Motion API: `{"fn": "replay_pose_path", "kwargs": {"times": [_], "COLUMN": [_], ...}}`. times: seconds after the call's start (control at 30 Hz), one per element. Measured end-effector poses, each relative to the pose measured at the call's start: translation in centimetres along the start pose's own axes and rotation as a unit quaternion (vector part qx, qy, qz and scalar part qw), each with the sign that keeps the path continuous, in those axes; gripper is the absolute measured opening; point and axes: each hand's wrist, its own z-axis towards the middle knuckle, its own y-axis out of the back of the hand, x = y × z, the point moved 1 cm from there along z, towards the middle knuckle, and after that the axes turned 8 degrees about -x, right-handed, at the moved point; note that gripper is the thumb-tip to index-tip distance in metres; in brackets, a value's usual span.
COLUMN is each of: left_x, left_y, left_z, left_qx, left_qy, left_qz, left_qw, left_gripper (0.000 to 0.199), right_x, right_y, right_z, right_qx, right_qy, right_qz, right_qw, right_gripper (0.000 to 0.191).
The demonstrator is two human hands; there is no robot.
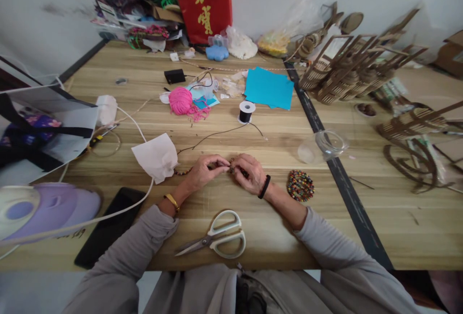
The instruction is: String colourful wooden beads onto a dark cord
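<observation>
Both of my hands meet above the middle of the wooden table. The fingers of my left hand (208,171) are pinched on a beaded string (183,171), whose dark and coloured beads show beside that hand. My right hand (250,174) is closed around more of its beads, partly hidden under the fingers. Right of my right wrist lies a coiled strand of multicoloured beads (300,185). White-handled scissors (211,238) lie in front of me, blades pointing left. Beyond my hands stands a spool of black cord (246,112), its loose cord trailing on the table.
A crumpled white paper (156,156) and a black phone (108,227) lie left, with a white cable across them. A clear plastic container (327,145) lies on its side at right. Pink yarn (181,101) and blue sheets (269,87) lie farther back; woven wooden pieces (347,73) stand back right.
</observation>
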Motion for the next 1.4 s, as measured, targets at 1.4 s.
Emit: {"fn": "replay_pose_path", "kwargs": {"times": [1.4], "left_x": [0.40], "left_y": [-0.12], "left_z": [0.07], "left_qx": [0.067], "left_qy": [-0.017], "left_qz": [0.047], "left_qw": [0.996], "left_gripper": [0.014], "right_x": [0.07], "right_y": [0.07], "right_z": [-0.03], "right_qx": [0.022], "right_qy": [0.028], "right_qz": [-0.061], "right_qw": [0.998], "right_gripper": [0.025]}}
